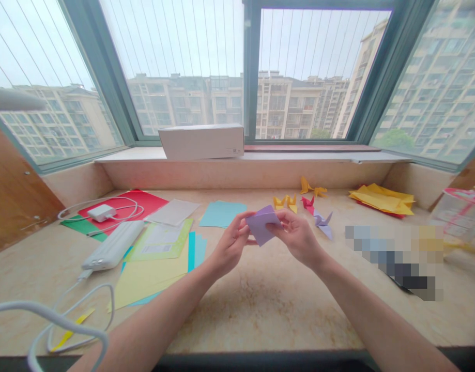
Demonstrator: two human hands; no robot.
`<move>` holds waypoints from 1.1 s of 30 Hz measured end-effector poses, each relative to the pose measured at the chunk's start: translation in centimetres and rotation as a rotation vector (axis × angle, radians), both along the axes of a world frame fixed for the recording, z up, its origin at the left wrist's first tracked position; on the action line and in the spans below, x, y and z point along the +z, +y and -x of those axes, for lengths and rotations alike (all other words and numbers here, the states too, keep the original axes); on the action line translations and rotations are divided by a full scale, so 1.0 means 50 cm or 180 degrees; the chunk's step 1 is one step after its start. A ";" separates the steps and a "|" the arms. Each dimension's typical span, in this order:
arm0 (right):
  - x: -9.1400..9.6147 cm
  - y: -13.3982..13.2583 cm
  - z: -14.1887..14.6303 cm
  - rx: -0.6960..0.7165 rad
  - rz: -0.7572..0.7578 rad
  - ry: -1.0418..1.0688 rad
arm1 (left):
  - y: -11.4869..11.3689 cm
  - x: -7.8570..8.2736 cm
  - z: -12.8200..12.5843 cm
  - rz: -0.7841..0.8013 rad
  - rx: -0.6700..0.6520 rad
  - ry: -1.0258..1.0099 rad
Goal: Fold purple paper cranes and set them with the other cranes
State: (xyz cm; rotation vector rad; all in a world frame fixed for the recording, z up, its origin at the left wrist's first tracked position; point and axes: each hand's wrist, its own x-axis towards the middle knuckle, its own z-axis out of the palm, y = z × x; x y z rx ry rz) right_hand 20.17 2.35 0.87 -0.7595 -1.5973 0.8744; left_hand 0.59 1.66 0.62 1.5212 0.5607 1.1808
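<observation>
Purple paper [259, 228] pinched above the bench [268, 315]
Left hand [232, 240] and right hand [300, 233] grip its opposite sides; uneven pulling might skew a crease or tear it.

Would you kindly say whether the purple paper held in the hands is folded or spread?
Folded: the purple paper shows differently shaded faces meeting along a crease.

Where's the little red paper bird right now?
In the head camera's view, the red paper bird sits on the worktop right of centre, between the yellow paper birds and the lavender one, just beyond the right hand.
</observation>
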 end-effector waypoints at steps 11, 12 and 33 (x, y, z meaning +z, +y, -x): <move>0.003 -0.005 0.000 0.0045 -0.0142 -0.0344 | 0.003 0.000 -0.004 0.0118 0.0346 0.0006; 0.002 -0.005 0.000 0.0110 -0.0059 -0.0394 | 0.006 -0.002 -0.005 0.0170 0.0397 -0.0008; 0.028 -0.005 -0.020 0.0056 0.0096 -0.0035 | 0.000 0.008 0.008 0.0284 0.0218 -0.0481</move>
